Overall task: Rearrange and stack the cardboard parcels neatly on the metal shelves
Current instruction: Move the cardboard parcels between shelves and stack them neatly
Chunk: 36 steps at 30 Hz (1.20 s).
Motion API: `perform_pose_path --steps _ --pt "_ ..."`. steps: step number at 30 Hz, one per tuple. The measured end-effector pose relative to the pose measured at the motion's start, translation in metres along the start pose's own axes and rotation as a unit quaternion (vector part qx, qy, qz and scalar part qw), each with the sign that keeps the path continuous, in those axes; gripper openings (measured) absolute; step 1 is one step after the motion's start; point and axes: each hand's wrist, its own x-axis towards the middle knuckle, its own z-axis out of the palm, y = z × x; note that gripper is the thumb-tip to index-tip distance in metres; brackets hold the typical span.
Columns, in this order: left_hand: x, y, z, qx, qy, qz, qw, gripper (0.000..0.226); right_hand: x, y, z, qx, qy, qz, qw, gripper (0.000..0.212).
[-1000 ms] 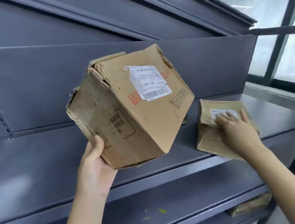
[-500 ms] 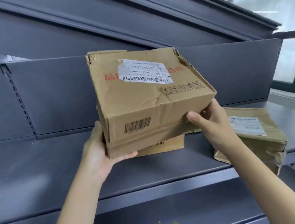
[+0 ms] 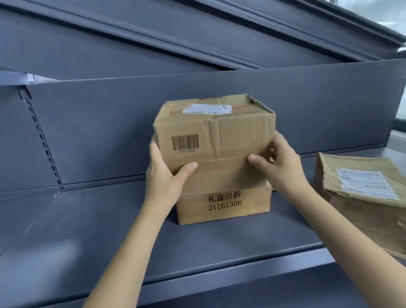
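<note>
Head view: held a battered cardboard box between both hands on top of a lower box printed 21161306, itself resting mid-shelf on the grey metal shelf and close to its back panel. Left hand gripped the upper box's left side, thumb curled across the front face, other fingers hidden behind the side. Right hand gripped its right side, thumb on the front, fingers bent round the torn corner. Seemed seated on the lower box, overhanging a little at the left and right of it, fronts roughly flush; whether fully let down, could not tell. Judged well on: one pair stacked, hands not yet released, squaring up probably left. Right of the lower box, well apart from it, lay a crumpled flat parcel with a white label, skewed and jutting past the shelf's front lip, so not yet tidied. Left of the lower box, a long bare stretch of shelf ran to a slotted upright; in front of the lower box, a broad strip of shelf before the lip. Above the stack, open air up to the sloping dark panel, so room to lift and reset.
</note>
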Motion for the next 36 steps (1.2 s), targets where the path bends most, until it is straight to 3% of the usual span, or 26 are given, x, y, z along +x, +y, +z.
perform_pose_path --steps 3,6,9,11,13,17,31,34,36 --pt "0.001 -0.016 0.003 0.049 0.006 -0.015 0.999 0.098 0.003 0.017 0.003 0.028 -0.06 0.032 0.997 0.075" --pt "0.008 -0.018 0.0 0.155 0.041 0.035 0.986 0.117 0.01 0.015 -0.001 -0.046 -0.011 0.003 0.999 0.098" --pt "0.025 -0.007 -0.003 0.329 0.054 0.175 0.926 0.117 0.025 -0.004 -0.006 -0.179 0.015 -0.141 0.974 0.109" --pt "0.04 0.0 0.001 0.413 0.032 0.249 0.876 0.115 0.039 -0.014 -0.006 -0.295 -0.011 -0.217 0.931 0.109" --pt "0.053 0.0 0.007 0.491 -0.002 0.279 0.825 0.119 0.053 -0.017 -0.002 -0.389 -0.054 -0.228 0.891 0.105" --pt "0.071 -0.013 0.021 0.574 -0.002 0.28 0.769 0.123 0.073 -0.008 0.008 -0.411 -0.052 -0.198 0.888 0.099" --pt "0.114 -0.046 0.049 0.609 0.018 0.262 0.748 0.122 0.12 0.022 0.04 -0.407 -0.027 -0.157 0.9 0.095" --pt "0.117 -0.048 0.045 0.567 0.005 0.295 0.769 0.122 0.119 0.021 0.039 -0.378 -0.034 -0.154 0.912 0.097" --pt "0.113 -0.05 0.038 0.488 0.005 0.311 0.816 0.12 0.115 0.022 0.037 -0.318 -0.051 -0.129 0.938 0.104"
